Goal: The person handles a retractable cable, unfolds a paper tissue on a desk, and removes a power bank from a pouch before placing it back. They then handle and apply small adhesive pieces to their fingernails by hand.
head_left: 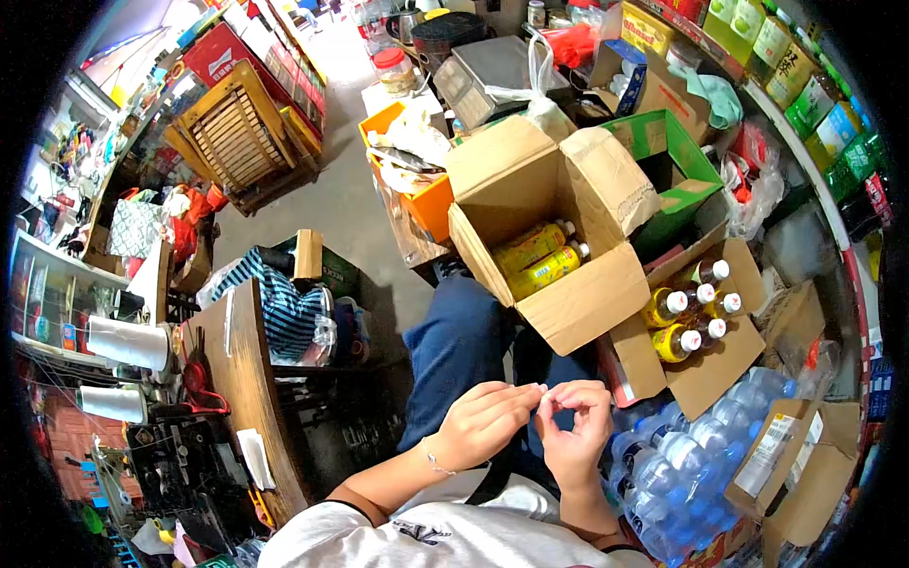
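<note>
Right, my left hand (485, 423) and right hand (578, 426) meet, each grip pinched together, any tiny item between unclear, with the open cardboard box (582, 298) of yellow bottles (544, 260) just to their far side.

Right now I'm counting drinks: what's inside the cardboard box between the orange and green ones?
At least two yellow bottles lie in the cardboard box; its near side hides part of the bottom.
</note>
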Demonstrator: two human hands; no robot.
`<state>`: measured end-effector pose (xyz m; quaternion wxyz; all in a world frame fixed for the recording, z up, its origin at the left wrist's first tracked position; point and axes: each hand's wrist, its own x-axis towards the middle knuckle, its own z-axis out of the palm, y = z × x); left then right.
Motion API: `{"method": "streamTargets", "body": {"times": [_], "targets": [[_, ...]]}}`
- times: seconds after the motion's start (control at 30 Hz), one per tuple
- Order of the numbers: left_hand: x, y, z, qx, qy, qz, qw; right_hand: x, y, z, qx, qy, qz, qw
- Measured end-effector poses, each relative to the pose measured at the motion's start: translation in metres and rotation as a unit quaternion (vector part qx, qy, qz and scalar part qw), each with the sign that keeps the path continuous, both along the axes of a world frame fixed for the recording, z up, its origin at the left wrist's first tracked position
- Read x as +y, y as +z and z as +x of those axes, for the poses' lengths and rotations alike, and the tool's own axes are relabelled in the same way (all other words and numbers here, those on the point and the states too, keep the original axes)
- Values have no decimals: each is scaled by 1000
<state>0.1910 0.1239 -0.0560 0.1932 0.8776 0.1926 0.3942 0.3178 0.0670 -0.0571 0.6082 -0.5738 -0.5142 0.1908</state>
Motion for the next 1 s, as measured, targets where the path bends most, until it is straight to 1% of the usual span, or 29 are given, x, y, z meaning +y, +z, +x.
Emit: {"method": "streamTargets", "body": {"times": [0.17, 0.23, 0.43, 0.57, 0.63, 0.7, 0.73, 0.77, 0.83, 0.87, 0.93, 1.0], "targets": [[-2, -8, 3, -14, -10, -14, 1000, -4, -6, 1, -9, -2, -12, 1000], [-3, -8, 1, -16, 2, -12, 1000, -4, -8, 0, 16, 5, -21, 1000], [-5, -9, -19, 2, 71, -27, 997, 20, -5, -10, 1, 53, -11, 999], [-7, -8, -33, -30, 134, -14, 990, 29, -8, -26, -24, 80, 48, 995], [-11, -2, -41, 8, 141, -17, 990, 29, -7, -31, -14, 102, 86, 991], [-17, -4, -44, -30, 139, -45, 989, 25, -8, -34, 27, 126, 117, 985], [-17, 3, -46, -26, 118, -95, 988, 22, -7, -32, 20, 150, 124, 981], [-21, -3, -41, -126, 132, -126, 975, 20, -5, -29, 25, 169, 130, 977], [-24, -4, -39, -203, 123, -158, 959, 19, -6, -27, 25, 181, 158, 970], [-22, -3, -41, -210, 97, -167, 958, 18, -12, -26, 36, 176, 194, 965], [-21, -6, -40, -241, 75, -183, 950, 15, -12, -22, 41, 196, 180, 963], [-20, -8, -39, -261, 69, -193, 943, 11, -12, -23, 55, 190, 172, 965]]}}
